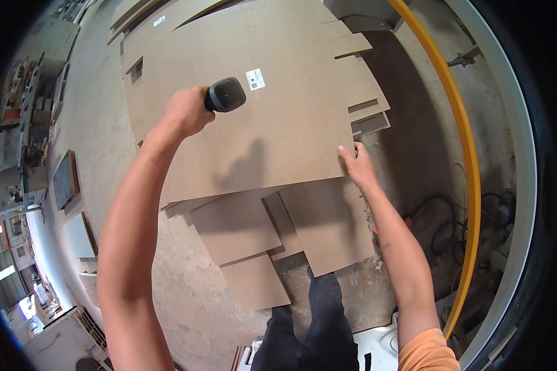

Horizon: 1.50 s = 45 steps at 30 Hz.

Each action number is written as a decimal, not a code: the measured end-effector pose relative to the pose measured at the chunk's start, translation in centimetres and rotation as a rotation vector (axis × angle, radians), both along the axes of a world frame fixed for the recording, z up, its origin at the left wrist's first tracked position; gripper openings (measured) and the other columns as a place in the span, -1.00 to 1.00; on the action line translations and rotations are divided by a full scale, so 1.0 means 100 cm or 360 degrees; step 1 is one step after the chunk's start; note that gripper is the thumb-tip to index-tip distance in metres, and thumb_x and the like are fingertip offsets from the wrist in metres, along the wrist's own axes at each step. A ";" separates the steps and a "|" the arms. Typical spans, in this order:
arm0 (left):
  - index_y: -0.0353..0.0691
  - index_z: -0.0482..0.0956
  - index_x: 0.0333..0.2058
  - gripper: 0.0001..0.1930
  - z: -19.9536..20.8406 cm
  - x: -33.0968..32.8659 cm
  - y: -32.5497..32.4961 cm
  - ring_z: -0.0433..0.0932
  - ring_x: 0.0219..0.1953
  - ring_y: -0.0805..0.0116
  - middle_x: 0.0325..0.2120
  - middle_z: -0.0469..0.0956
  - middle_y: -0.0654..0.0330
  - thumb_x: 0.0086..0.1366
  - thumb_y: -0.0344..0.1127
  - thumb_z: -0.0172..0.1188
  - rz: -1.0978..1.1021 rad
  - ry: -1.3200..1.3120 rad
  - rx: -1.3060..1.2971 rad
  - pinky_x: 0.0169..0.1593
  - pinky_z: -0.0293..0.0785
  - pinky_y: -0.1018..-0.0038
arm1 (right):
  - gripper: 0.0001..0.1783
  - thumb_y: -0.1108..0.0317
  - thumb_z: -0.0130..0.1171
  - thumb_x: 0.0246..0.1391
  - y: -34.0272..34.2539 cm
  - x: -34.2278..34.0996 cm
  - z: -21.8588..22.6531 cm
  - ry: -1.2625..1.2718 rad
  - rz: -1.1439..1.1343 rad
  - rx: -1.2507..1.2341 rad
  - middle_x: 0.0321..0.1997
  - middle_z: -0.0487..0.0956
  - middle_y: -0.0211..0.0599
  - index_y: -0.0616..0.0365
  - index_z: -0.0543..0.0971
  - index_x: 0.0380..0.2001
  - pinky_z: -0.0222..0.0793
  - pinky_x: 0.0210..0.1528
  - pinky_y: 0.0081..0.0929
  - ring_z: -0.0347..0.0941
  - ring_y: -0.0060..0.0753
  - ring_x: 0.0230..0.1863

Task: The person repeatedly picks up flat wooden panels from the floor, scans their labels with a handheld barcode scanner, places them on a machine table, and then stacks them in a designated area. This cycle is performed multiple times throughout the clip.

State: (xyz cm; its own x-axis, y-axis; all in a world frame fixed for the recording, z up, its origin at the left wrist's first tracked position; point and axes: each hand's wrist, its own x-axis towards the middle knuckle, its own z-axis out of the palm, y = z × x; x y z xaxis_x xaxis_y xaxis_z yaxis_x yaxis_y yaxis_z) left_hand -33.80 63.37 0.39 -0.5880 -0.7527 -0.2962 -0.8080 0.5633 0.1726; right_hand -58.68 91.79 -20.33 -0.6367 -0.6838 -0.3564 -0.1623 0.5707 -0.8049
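A handheld barcode scanner (227, 96), dark and rounded, is gripped in my left hand (187, 112) above a large light-brown wood panel (278, 139). Just to the scanner's right, a white printed label (255, 79) is stuck on the panel, and a small red light spot falls on the wood below it. My right hand (358, 166) holds the panel's right edge near its front corner, thumb on top; the fingers beneath are partly hidden. The panel lies on a stack of other boards.
Smaller brown boards (234, 227) stick out from under the panel toward my legs, others (362, 86) at the right. A yellow curved rail (461, 117) and black hoses (439, 213) are on the right. Flat panels (80, 235) rest on the floor at left.
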 end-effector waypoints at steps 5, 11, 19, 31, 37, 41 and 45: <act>-0.19 0.64 -0.16 -0.62 -0.010 -0.018 -0.007 0.61 -0.25 -0.14 -0.38 0.64 -0.10 -0.05 -0.46 0.21 0.0072 -0.0082 0.0028 -0.15 0.54 0.13 | -0.44 0.09 0.28 0.12 -0.007 0.003 -0.009 -0.0232 -0.0032 -0.0052 -0.06 0.64 0.07 0.37 0.51 -0.02 0.44 0.05 -0.27 0.59 -0.12 -0.01; -0.20 0.65 -0.21 -0.65 -0.013 -0.027 -0.005 0.60 -0.25 -0.14 -0.39 0.64 -0.09 -0.07 -0.47 0.20 0.0072 -0.0076 0.0022 -0.16 0.53 0.11 | -0.45 0.09 0.32 0.09 -0.009 -0.001 -0.011 -0.0341 -0.0020 -0.0092 -0.10 0.66 0.03 0.36 0.54 -0.05 0.45 0.04 -0.28 0.61 -0.14 -0.05; -0.24 0.64 -0.23 -0.68 -0.016 -0.021 -0.005 0.61 -0.26 -0.15 -0.40 0.63 -0.15 -0.05 -0.41 0.26 0.0098 -0.0063 0.0010 -0.18 0.53 0.11 | -0.46 0.11 0.37 0.05 -0.020 -0.007 -0.019 -0.0398 -0.0031 -0.0129 -0.12 0.68 0.00 0.35 0.56 -0.07 0.47 0.00 -0.32 0.62 -0.21 -0.09; -0.18 0.62 -0.31 -0.70 -0.095 0.250 0.247 0.28 -0.75 0.58 -0.59 0.51 0.32 0.12 -0.08 0.29 0.1979 0.0739 0.1109 -0.73 0.14 0.58 | -0.47 0.23 0.37 0.06 0.172 0.035 0.050 -0.0738 -0.0206 0.0037 -0.07 0.65 -0.06 0.37 0.52 0.01 0.45 0.06 -0.35 0.57 -0.34 -0.05; -0.19 0.58 -0.40 -0.73 -0.143 0.273 0.316 0.18 -0.79 0.63 -0.67 0.38 0.42 0.24 -0.09 0.18 0.2383 0.1663 0.1439 -0.76 0.09 0.63 | -0.51 0.05 0.33 0.10 0.203 0.047 0.146 0.0269 -0.0624 0.0301 -0.30 0.68 0.11 0.39 0.64 -0.27 0.50 -0.10 -0.25 0.66 -0.12 -0.21; -0.01 0.41 -0.46 -0.85 -0.158 0.272 0.349 0.44 -0.36 0.44 -0.48 0.42 0.39 0.20 -0.17 0.17 0.2208 0.2186 0.1524 -0.24 0.47 0.37 | -0.40 -0.12 0.22 0.15 0.205 0.067 0.245 0.0729 -0.0506 0.0440 -0.53 0.58 0.19 0.36 0.58 -0.40 0.45 -0.28 -0.05 0.59 0.19 -0.41; -0.08 0.47 -0.33 -0.81 -0.129 0.282 0.426 0.49 -0.30 0.39 -0.41 0.48 0.31 0.26 -0.11 0.12 0.0706 0.2046 0.0567 -0.15 0.52 0.28 | -0.46 -0.11 0.19 0.17 0.268 0.087 0.339 0.0653 -0.0554 0.0425 -0.52 0.56 0.18 0.26 0.57 -0.41 0.45 -0.27 -0.02 0.57 0.25 -0.35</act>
